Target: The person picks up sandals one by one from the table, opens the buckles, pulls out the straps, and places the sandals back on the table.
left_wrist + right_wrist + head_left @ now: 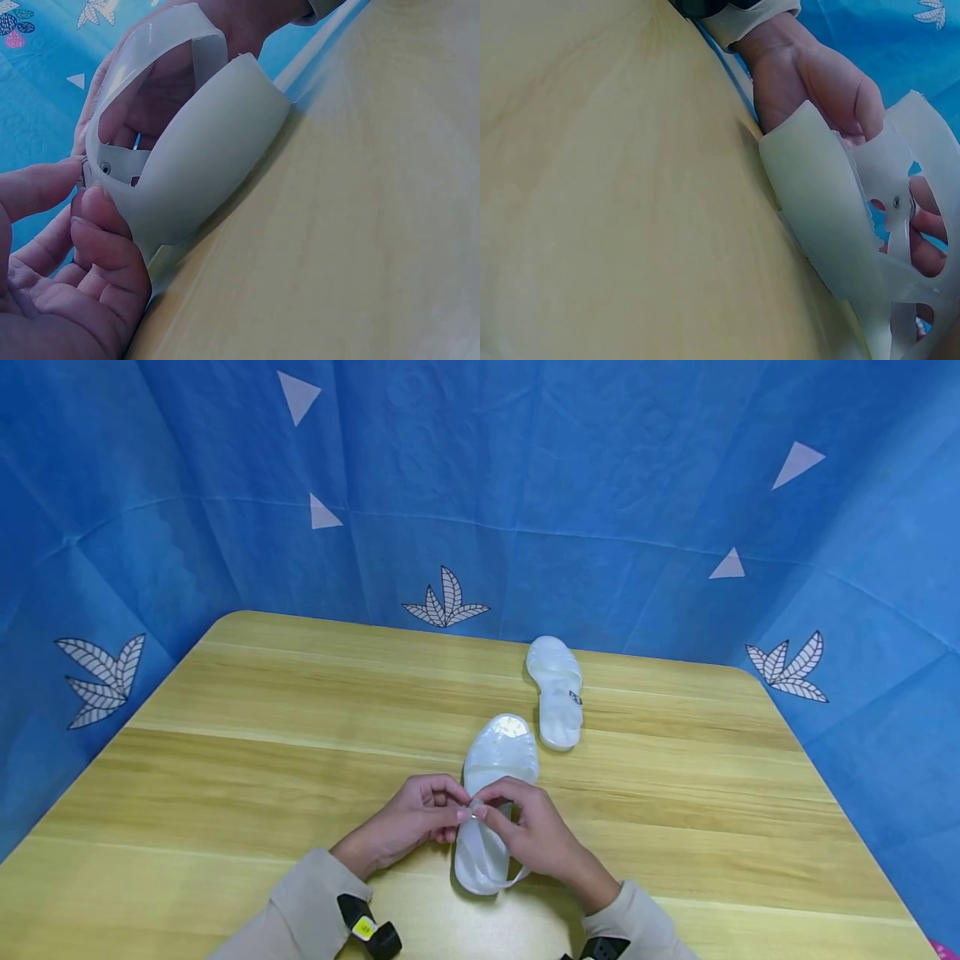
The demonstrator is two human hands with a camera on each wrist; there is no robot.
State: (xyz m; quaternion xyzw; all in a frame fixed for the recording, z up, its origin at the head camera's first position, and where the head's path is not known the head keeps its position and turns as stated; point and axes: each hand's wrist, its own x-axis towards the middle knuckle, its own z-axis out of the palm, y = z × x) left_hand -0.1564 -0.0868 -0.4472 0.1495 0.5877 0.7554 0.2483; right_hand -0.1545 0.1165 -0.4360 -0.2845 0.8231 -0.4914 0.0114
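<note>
A white translucent sandal (pixel 501 750) lies on the table with its toe pointing away from me. At its left side, my left hand (pixel 422 812) pinches the small buckle (pixel 85 171) between thumb and fingers. From the right, my right hand (pixel 531 828) reaches over the sandal and pinches the strap end at the same spot. In the left wrist view the ankle strap (pixel 154 41) arches above the heel, with part of the right hand behind it. A small metal rivet (pixel 897 202) shows on the side piece in the right wrist view. The fingers partly hide the buckle.
A second white sandal (pixel 557 693) lies farther back, slightly right, with a dark buckle mark on its right side. The wooden table (pixel 300 693) has rounded back corners. A blue patterned cloth (pixel 600 468) hangs behind and along both sides.
</note>
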